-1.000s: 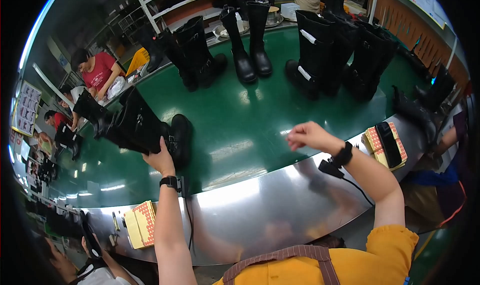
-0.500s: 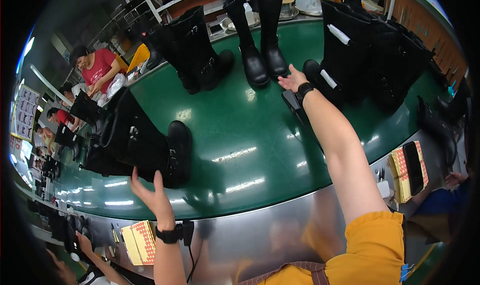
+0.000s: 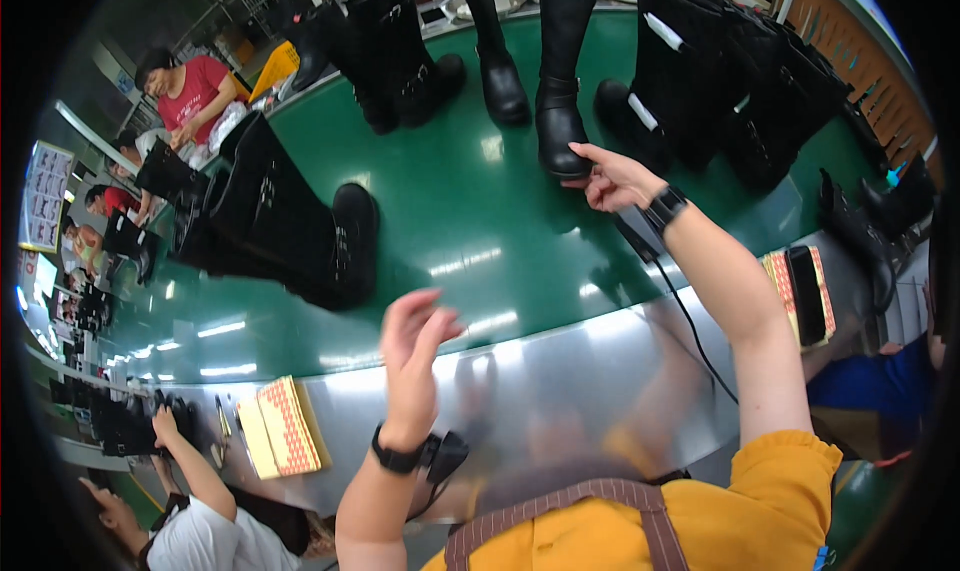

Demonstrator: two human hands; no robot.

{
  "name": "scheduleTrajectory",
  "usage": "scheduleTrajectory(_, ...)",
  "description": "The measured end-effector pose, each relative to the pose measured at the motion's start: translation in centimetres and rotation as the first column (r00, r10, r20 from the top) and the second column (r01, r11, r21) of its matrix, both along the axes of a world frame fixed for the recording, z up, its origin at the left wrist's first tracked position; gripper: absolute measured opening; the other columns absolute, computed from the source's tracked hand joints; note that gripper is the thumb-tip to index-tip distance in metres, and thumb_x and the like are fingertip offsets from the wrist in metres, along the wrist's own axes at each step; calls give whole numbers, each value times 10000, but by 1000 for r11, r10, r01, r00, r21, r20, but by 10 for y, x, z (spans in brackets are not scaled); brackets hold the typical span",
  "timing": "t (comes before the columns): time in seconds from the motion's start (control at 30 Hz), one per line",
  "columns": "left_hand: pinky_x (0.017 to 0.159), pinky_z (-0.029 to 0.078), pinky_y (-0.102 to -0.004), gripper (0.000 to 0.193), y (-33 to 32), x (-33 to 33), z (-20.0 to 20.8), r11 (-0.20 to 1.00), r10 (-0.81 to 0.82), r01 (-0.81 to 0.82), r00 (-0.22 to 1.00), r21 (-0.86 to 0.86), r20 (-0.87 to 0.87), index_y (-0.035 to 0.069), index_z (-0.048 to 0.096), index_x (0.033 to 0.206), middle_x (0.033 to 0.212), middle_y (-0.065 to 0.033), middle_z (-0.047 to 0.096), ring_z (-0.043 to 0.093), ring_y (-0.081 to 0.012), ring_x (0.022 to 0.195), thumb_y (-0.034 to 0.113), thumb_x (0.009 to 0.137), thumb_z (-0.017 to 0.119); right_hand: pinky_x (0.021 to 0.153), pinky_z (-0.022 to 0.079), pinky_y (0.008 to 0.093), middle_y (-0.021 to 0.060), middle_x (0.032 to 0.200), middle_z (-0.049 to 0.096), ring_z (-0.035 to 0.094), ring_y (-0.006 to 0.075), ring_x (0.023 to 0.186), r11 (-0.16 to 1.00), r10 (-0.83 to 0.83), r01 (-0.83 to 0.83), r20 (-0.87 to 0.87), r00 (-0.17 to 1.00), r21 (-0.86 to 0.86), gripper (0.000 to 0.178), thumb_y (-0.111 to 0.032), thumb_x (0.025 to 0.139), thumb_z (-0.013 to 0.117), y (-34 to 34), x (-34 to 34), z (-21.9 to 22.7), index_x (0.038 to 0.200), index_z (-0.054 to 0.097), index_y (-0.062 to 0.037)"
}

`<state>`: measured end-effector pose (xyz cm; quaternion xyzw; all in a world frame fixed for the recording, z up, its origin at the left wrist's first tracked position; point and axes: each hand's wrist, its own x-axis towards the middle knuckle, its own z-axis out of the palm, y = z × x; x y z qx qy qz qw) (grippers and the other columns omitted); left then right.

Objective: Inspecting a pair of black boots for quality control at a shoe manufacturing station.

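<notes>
My right hand (image 3: 615, 179) grips the toe of a tall smooth black boot (image 3: 560, 121), thumb on top and fingers beneath. The boot stands upright and its upper shaft runs out of the picture's top. A similar tall boot (image 3: 500, 86) is just left of it, touched by neither hand. My left hand (image 3: 412, 341) hovers above the near edge of the green tabletop (image 3: 430, 221), empty, its fingers loosely bent, slightly blurred and apart from the thumb. The nearest things to it are black buckled boots (image 3: 290, 226) on the left.
Black boots with white paper strips (image 3: 675, 81) crowd the right of the table; another buckled group (image 3: 405, 61) is at the back left. Yellow-and-red paper stacks (image 3: 280, 426) lie on the metal ledge, the right one under a phone (image 3: 805, 296). Co-workers sit along the left.
My right hand has taken hold of one tall boot's toe and drawn it nearer, away from its mate. My left hand has left the buckled boots and moved right, toward me.
</notes>
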<state>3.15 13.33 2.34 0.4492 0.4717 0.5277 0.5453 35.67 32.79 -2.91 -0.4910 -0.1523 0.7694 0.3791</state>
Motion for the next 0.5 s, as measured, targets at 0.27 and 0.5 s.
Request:
scheduleTrajectory(0.27,1032,419,-521,792,-8,74,-20,780,-155,566,590,-268,793,6,385,1375,1305,-279,478,513,-366,1207,651,914,410,494,393,192,150,811,679,259,10,399,993,94,-107,-221,971,-49,359,-438,902,652,-243,-70,64,971,603,-89)
scheduleTrajectory(0.5,982,473,-484,571,-62,72,-3,802,-112,584,349,-123,930,-8,488,1277,1144,-273,566,589,-361,1050,466,963,427,512,380,208,47,694,645,421,45,459,768,154,-582,805,573,268,371,-431,901,660,-303,-70,105,810,608,-75)
